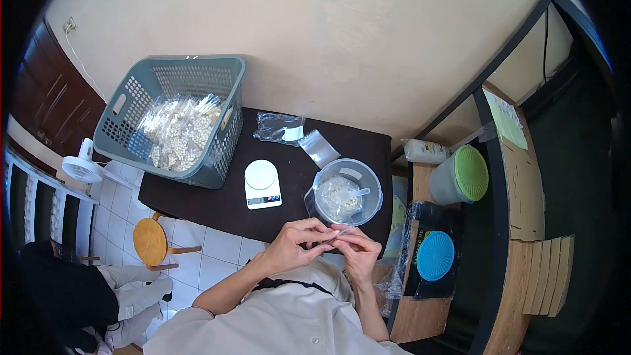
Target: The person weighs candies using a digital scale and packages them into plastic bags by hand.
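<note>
My left hand and my right hand meet in front of my chest, at the table's near edge. Their fingertips pinch a small transparent plastic bag, mostly hidden by the fingers. Just beyond them stands a transparent plastic tub with a scoop and whitish small pieces inside, partly wrapped in plastic film. A white digital kitchen scale lies left of the tub. Behind the tub are a stack of flat plastic bags and a crumpled plastic packet.
A grey-green basket of filled bags occupies the dark table's left end. At right are a green-lidded container, a blue lid and a black-framed shelf. A stool and another person are at left.
</note>
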The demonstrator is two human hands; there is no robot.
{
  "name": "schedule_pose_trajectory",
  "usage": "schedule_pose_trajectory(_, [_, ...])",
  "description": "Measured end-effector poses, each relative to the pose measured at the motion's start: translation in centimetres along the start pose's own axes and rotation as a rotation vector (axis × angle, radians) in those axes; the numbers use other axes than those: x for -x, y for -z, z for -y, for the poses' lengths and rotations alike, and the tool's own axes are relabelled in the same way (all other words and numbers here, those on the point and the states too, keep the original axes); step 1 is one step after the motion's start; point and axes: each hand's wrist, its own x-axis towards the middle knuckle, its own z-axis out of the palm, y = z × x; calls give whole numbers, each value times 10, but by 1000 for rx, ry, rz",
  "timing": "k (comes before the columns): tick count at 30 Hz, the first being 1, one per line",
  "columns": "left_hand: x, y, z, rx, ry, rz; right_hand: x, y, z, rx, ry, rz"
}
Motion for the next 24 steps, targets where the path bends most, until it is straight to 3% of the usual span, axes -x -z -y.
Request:
schedule_pose_trajectory(7, [-2,4,-7,59,30,34,-5,1,3,-67,-66,34])
schedule_pose_trajectory(24, [-8,2,-11,57,41,112,-1,6,9,-47,6,44])
